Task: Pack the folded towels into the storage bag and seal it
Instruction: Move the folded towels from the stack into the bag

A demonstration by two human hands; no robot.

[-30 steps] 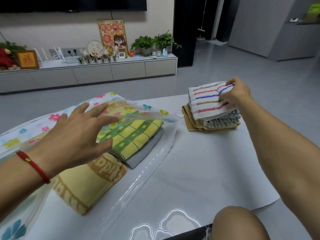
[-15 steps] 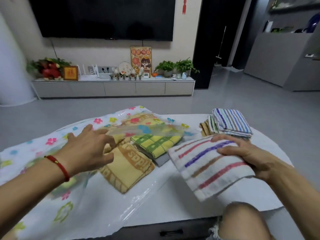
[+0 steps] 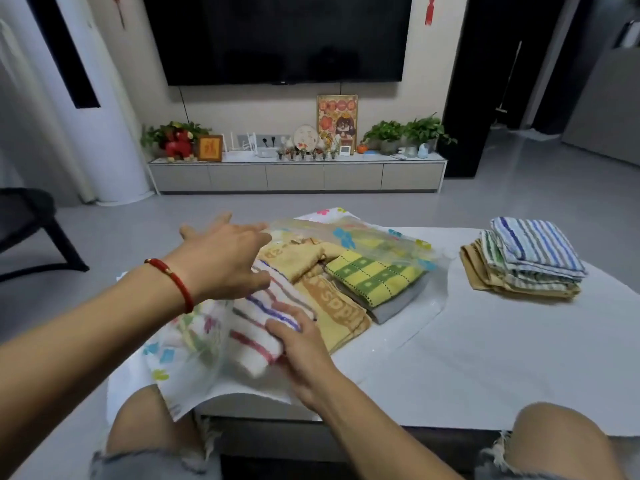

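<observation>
A clear storage bag with a flower print lies open on the left half of the low white table. In its mouth lie a yellow lettered towel and a green-and-yellow checked towel on a grey one. My right hand grips the near end of a white towel with red, blue and brown stripes, which sits partly under the bag's film. My left hand hovers over the bag's mouth, fingers spread. A stack of folded striped towels waits at the right.
My bare knees are at the table's near edge. A black chair stands on the floor to the left. Beyond the table are grey floor, a TV cabinet with plants and ornaments, and a wall-mounted TV.
My right hand lifted the white striped towel off the right stack, carried it left across the table and slid it into the bag's near side. My left hand stayed at the bag's mouth.
</observation>
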